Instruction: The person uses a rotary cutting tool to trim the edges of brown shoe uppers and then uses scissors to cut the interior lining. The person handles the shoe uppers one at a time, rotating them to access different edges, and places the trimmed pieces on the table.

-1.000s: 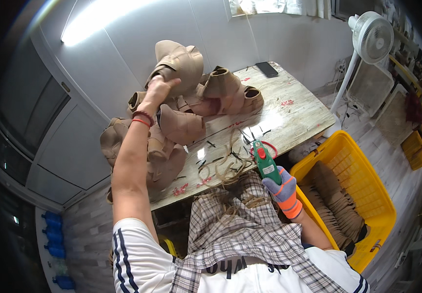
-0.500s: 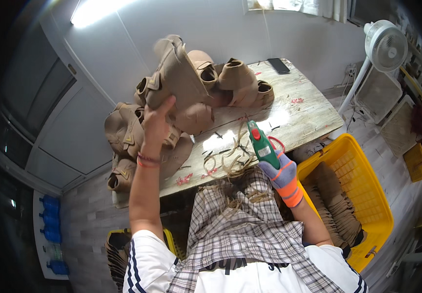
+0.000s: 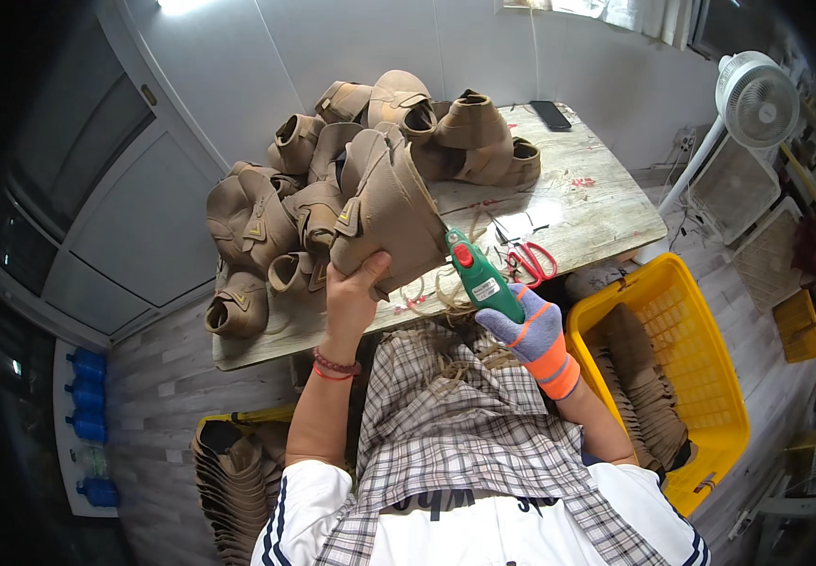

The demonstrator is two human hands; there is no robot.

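Note:
My bare left hand (image 3: 355, 291) grips a brown shoe upper (image 3: 391, 226) by its lower left side, tilted above the table's front. My right hand (image 3: 530, 332), in a grey and orange glove, is wrapped round a green handheld electric cutter (image 3: 479, 281) with a red button. The cutter's tip is at the upper's right edge; whether they touch, I cannot tell. Red-handled scissors (image 3: 534, 266) lie just beyond the cutter. Strips of brown trimmings (image 3: 455, 300) are on the table edge, others on my checked apron (image 3: 455, 387).
More brown uppers (image 3: 247, 212) are heaped on the table's left and back. A phone (image 3: 550, 115) lies at the table's (image 3: 606, 208) far corner. To the right stands a yellow crate (image 3: 724, 377) of stacked brown pieces; another stack (image 3: 238, 491) is at lower left. A white fan (image 3: 757, 104) stands at right.
My left hand has brought the upper down and right, from over the heap to the cutter. My right hand has shifted slightly left, and the scissors show more fully.

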